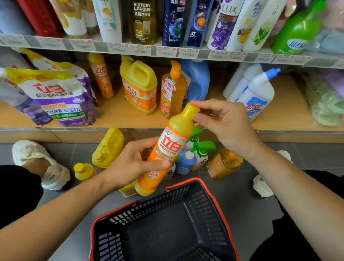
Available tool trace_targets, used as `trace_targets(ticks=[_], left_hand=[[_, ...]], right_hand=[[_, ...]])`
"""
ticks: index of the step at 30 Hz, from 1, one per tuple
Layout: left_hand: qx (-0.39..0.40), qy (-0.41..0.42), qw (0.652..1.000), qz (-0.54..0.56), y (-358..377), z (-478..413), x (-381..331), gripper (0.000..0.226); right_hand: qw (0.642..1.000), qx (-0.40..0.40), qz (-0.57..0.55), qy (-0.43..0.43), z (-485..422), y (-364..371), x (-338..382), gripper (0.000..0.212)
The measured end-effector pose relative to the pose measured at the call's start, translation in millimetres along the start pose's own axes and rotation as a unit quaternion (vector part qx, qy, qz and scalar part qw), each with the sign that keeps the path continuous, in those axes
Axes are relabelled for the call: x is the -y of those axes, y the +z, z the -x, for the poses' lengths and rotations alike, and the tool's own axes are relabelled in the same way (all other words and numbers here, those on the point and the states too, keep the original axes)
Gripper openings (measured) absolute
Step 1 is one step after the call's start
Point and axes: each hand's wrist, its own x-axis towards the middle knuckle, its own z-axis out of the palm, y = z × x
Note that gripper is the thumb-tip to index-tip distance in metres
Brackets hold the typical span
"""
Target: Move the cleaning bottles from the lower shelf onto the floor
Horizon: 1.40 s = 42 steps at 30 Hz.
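Held bottle: a slim plastic cleaning bottle (168, 148), glossy, with a yellow cap and shoulder and an orange body, was tilted in the air with its cap up and to the right.
Where it was: in front of the lower shelf (115, 113), above the floor (249, 196), with its base near the far rim of the basket (215, 203).
Left hand: the left hand (133, 161) was wrapped round the lower middle of the bottle, thumb across the front of the label.
Right hand: the right hand (224, 124) pinched the bottle at its neck and cap with thumb and fingers.
Label: large red Chinese characters on a white panel, with smaller print below.
Basket: dark plastic with slotted walls and a red rim, standing on the grey floor.
On the floor: a yellow jug (109, 148) lay on its side. Near it were a small yellow-capped bottle (84, 170), green trigger sprayers (201, 150), a small blue bottle (186, 161) and an amber bottle (224, 163).
On the lower shelf: soft refill pouches (57, 96) in white and purple, a slim orange bottle (101, 76), a handled yellow jug on the shelf (138, 84), an amber pump bottle (172, 91), a blue jug (197, 80) and white angled-neck bottles (258, 93) with blue caps stood on its wood-toned board.
Upper shelf writing: "VICTORY LEAGUE" (142, 17), "CLEAR" (177, 15) and "LUX" (225, 19) could be read on the bottles.
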Motion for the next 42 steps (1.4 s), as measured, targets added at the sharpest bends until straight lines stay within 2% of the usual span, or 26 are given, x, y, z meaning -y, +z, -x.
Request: trace_targets(ticks=[4,7,10,14,19,21,24,27,31,34,37,40,42], left_hand=[[0.028,-0.041,0.995,0.091,6.7,2.1,-1.0,0.063],[0.043,-0.079,0.984,0.156,8.8,1.9,-1.2,0.077],[0.088,-0.101,0.966,0.221,7.0,1.9,-4.6,0.075],[0.107,-0.112,0.951,0.267,2.9,1.6,-9.6,0.072],[0.106,-0.118,0.948,0.276,6.0,3.7,-11.5,0.082],[0.082,-0.12,0.949,0.279,9.3,4.0,-13.2,0.081],[0.002,-0.122,0.957,0.265,11.6,0.1,-17.4,0.055],[-0.09,-0.124,0.956,0.249,9.9,-6.7,-19.1,0.045],[-0.173,-0.12,0.938,0.276,6.4,-12.2,-18.9,0.047],[-0.206,-0.115,0.934,0.269,0.5,-14.7,-16.6,0.05],[-0.221,-0.09,0.931,0.276,-2.0,-14.7,-13.4,0.053],[-0.203,-0.078,0.952,0.215,-1.3,-13.4,-10.9,0.061],[-0.196,-0.071,0.963,0.173,-1.1,-14.2,-11.4,0.068]], right_hand=[[0.999,-0.051,0.004,0.019,-0.2,-1.1,-4.2,0.022],[0.996,-0.081,-0.033,0.025,-2.6,-1.5,-6.2,0.018],[0.993,-0.066,-0.098,0.02,-2.9,-2.2,-4.9,0.015],[0.988,-0.018,-0.152,0.022,-3.1,-3.0,0.5,0.025],[0.987,-0.043,-0.154,0.035,-4.1,-0.8,-0.6,0.021],[0.985,-0.051,-0.159,0.039,-3.3,1.9,-2.0,0.023],[0.985,-0.043,-0.146,0.083,0.9,9.5,-6.6,0.031],[0.986,0.028,-0.048,0.154,11.4,25.1,-13.2,0.055],[0.974,0.12,-0.026,0.192,32.9,56.5,-19.6,0.085],[0.973,0.137,-0.025,0.182,41.9,69.0,-21.9,0.089],[0.975,0.135,-0.023,0.176,45.1,77.1,-24.6,0.104],[0.975,0.079,-0.086,0.19,43.1,84.1,-27.0,0.095],[0.978,0.048,-0.089,0.183,41.9,83.7,-25.7,0.088]])
